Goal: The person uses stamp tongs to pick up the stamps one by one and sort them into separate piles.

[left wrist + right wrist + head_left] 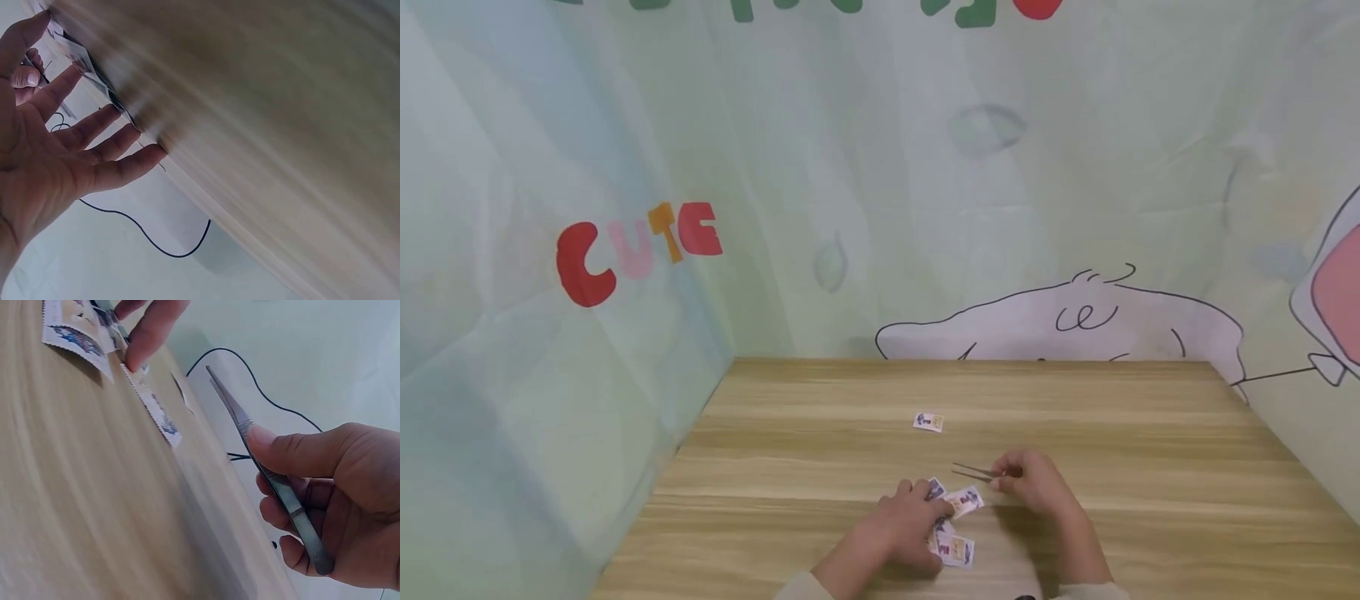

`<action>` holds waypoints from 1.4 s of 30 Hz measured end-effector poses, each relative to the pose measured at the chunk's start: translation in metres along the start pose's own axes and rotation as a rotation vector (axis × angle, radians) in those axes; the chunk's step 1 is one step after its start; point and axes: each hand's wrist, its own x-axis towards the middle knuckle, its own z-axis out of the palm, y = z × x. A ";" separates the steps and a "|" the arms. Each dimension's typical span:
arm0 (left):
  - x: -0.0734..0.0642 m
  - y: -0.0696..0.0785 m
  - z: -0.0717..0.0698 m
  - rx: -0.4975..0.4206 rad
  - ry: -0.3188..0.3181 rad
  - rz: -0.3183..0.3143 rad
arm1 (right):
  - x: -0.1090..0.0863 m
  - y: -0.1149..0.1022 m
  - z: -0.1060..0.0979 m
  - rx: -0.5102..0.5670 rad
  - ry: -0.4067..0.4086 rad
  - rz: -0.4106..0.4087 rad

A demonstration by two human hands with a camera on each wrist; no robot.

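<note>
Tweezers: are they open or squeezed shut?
Open. In the head view, the tweezers have their tips apart, with wooden table showing between them.

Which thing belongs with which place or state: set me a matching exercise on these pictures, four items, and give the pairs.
Column one
1. Tweezers
2. Left hand
3. Farthest stamp
4. "CUTE" lettering

Column two
A. On the pale green backdrop
B. Touching the clustered stamps
C. Held in the right hand
D. Lying apart on the wooden tabletop

Pairs: 1-C, 2-B, 3-D, 4-A
</note>
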 end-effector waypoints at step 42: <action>0.000 -0.001 0.000 -0.024 0.014 0.013 | -0.024 0.030 -0.022 -0.074 -0.039 -0.007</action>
